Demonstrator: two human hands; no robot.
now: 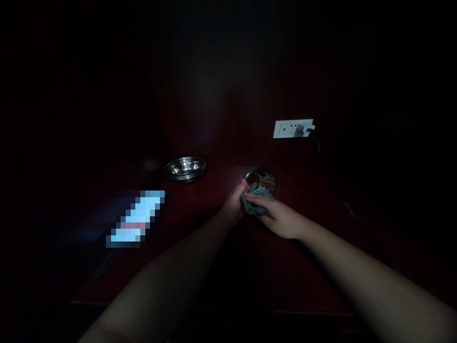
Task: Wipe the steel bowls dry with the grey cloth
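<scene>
A shiny metal bowl [268, 178] is tilted up above the dark red table, its inside facing me. My left hand [235, 202] grips the bowl's left edge, with the thumb over the rim and the other fingers hidden. My right hand [276, 214] presses a grey-green cloth [263, 193] against the near part of the bowl, its fingers closed over the fabric. Part of the cloth hangs down between the two hands.
Stacked metal bowls [185, 167] stand at the back left of the table [214, 190]. A lit, pixelated screen [139, 219] lies at the left with a cable by it. A white wall socket [293, 128] holds a plug, whose cord runs down the right side.
</scene>
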